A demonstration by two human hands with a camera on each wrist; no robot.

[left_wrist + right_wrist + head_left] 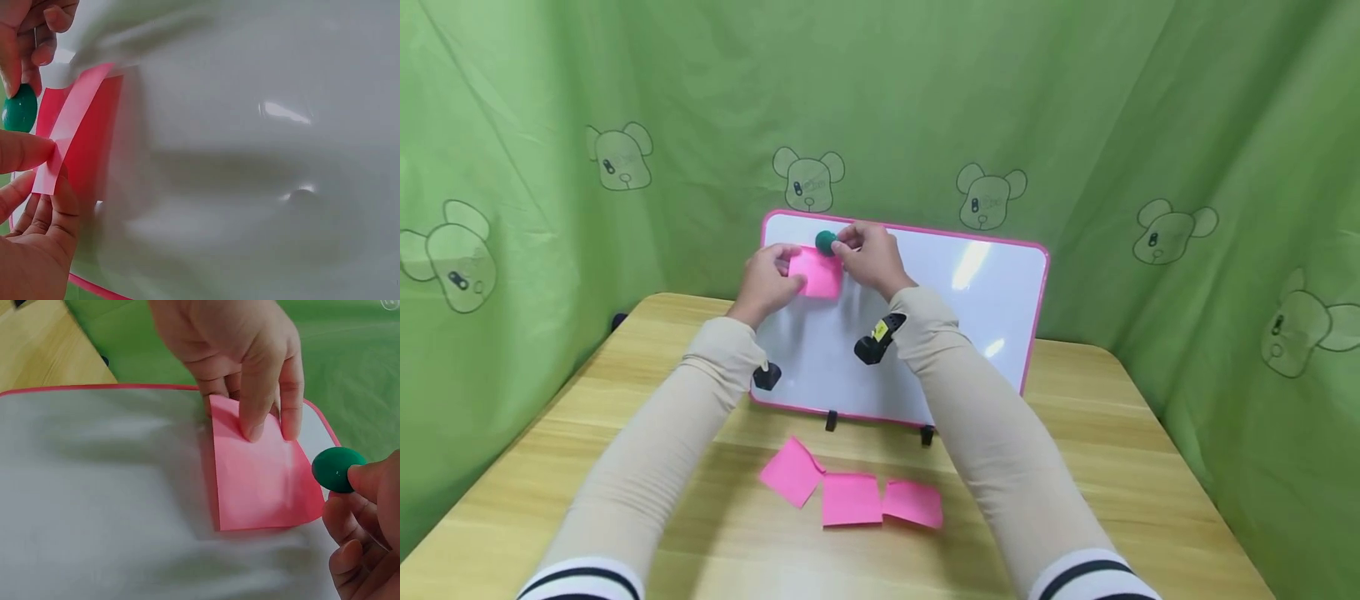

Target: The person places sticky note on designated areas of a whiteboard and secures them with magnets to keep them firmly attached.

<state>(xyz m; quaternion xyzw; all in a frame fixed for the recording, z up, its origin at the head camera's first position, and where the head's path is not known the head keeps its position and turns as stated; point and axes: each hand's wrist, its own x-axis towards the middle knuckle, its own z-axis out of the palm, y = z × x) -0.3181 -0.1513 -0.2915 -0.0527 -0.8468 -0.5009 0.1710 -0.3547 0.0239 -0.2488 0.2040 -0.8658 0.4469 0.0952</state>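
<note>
Near the top left of a pink-framed whiteboard [902, 342], my left hand [767, 285] pinches a pink sticky note [822, 277] by its left side, thumb in front and fingers behind. In the left wrist view the note [90, 134] looks bent and stands partly off the board. My right hand [874, 257] holds a round green magnet [826, 242] between thumb and fingers at the note's upper right edge. The right wrist view shows the magnet [337, 469] beside the note [265, 481]; whether they touch I cannot tell.
Three pink sticky notes [852, 498] lie on the wooden table [730, 550] in front of the board. Black feet [831, 421] prop the board's lower edge. A green curtain [895, 100] with bear-head drawings hangs behind and at both sides.
</note>
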